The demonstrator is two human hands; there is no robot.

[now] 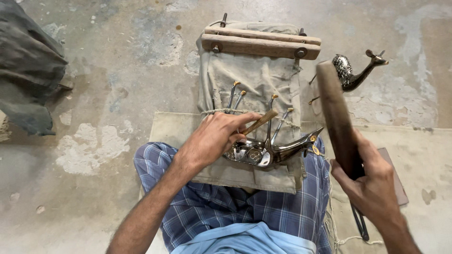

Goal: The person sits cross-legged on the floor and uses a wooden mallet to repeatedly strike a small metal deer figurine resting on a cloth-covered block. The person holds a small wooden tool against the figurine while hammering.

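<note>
Overhead, left hand (212, 138) pressing chisel (258, 123) on metal deer (273, 150), right hand (372, 186) gripping mallet (335, 117)

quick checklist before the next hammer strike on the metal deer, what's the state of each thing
1. Chisel gripped in left hand, tip toward the metal deer: ok.
2. Wooden mallet raised in right hand: ok.
3. Deer lying on its side on the cloth-covered block, legs up: ok.
4. Exact contact of chisel tip with the metal: cannot tell, fingers hide it.
5. Finished deer figure on the floor close to the mallet's swing: not ok, a risk.
</note>
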